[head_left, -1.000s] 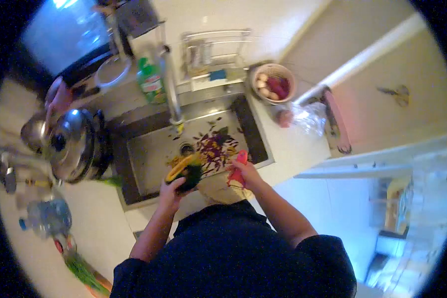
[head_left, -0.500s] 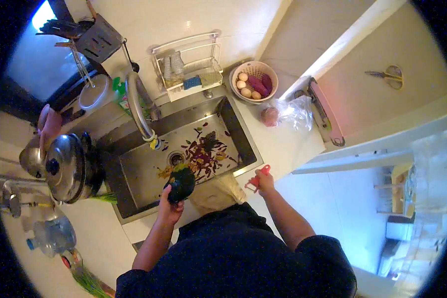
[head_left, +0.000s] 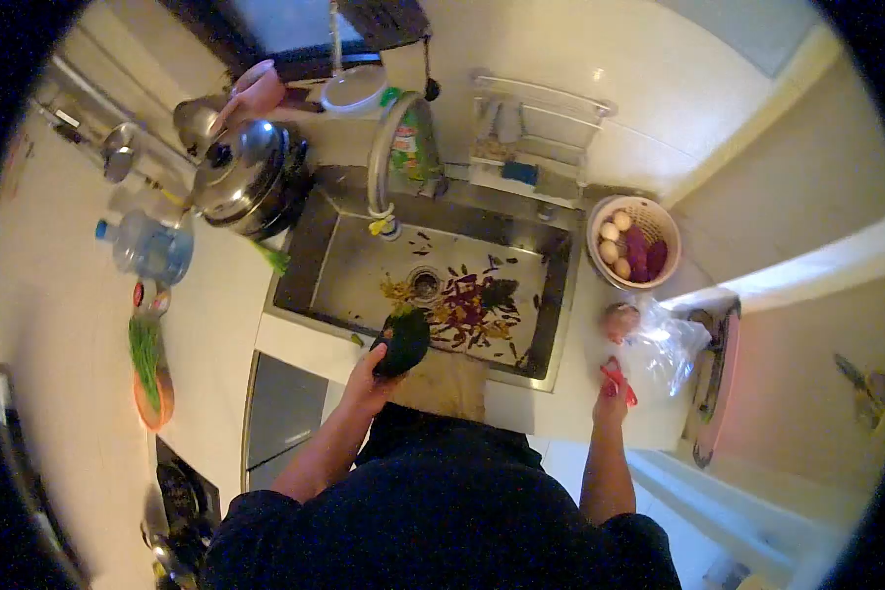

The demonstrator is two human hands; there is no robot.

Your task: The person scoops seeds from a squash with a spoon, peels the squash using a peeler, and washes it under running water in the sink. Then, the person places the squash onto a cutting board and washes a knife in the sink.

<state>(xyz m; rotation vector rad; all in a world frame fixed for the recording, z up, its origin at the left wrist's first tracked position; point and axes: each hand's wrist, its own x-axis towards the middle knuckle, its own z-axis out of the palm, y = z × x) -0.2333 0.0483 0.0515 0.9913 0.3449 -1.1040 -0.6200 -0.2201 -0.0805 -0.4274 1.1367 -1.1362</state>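
My left hand (head_left: 366,385) is closed around a dark green piece of pumpkin (head_left: 403,344) with a yellowish top end. It hangs over the front edge of the steel sink (head_left: 559,324). Purple and yellow peelings (head_left: 470,307) lie scattered on the sink floor near the drain. Off to the right, my right hand (head_left: 611,401) grips a red peeler (head_left: 616,376) above the white counter, close to a clear plastic bag (head_left: 667,344) and a round brownish-pink item (head_left: 620,321). A tan cloth (head_left: 441,385) drapes over the counter edge between my hands.
Behind the bag stands a pink basket (head_left: 647,208) with several eggs and purple sweet potatoes. A curved faucet (head_left: 377,162) rises at the sink's back. Left of the sink are a lidded pot (head_left: 241,177), a water bottle (head_left: 157,248) and green stalks (head_left: 144,359).
My view has turned toward the left of the counter. My right hand has moved with the peeler from the sink's front corner to beside the plastic bag. My left hand still holds the pumpkin.
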